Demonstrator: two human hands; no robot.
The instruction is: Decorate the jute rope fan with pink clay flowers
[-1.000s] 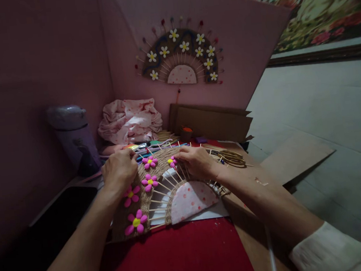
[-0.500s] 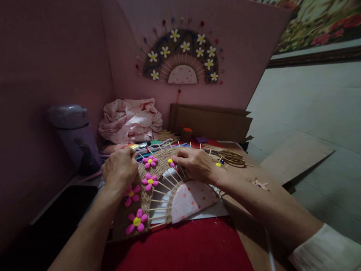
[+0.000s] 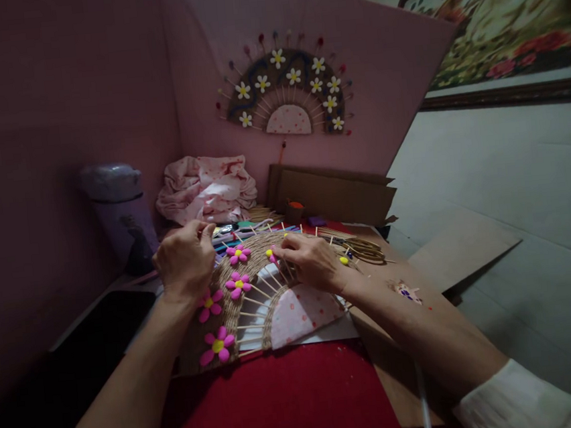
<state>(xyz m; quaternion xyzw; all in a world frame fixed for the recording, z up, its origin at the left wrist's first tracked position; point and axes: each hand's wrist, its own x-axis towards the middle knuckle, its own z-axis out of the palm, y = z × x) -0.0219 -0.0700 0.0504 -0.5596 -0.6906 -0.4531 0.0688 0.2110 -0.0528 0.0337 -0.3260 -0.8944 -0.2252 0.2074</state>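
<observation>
A half-round fan-shaped craft piece [image 3: 253, 244], wound with brown twine and fitted with thin sticks, lies in front of me. Pink clay flowers [image 3: 217, 345] with yellow centres decorate its left side, and a half-circle of dotted cloth [image 3: 302, 312] forms its inner part. My right hand [image 3: 313, 262] is closed on the twine band, its fingertips pinching a small pink petal [image 3: 272, 259] beside a yellow centre [image 3: 269, 252]. My left hand [image 3: 186, 260] is closed above the fan's left edge, thumb against fingers. Whatever it may hold is too small to make out.
A finished fan [image 3: 281, 93] with white flowers hangs on the pink wall. A purple bottle [image 3: 121, 216], bunched cloth [image 3: 207, 188], cardboard [image 3: 334, 192] and scissors [image 3: 364, 250] stand or lie around. Red material [image 3: 278, 403] covers the near table; small scraps [image 3: 407, 292] lie right.
My left hand has risen slightly and shifted left, thumb and fingers still pressed together. My right hand stays at nearly the same spot on the band.
</observation>
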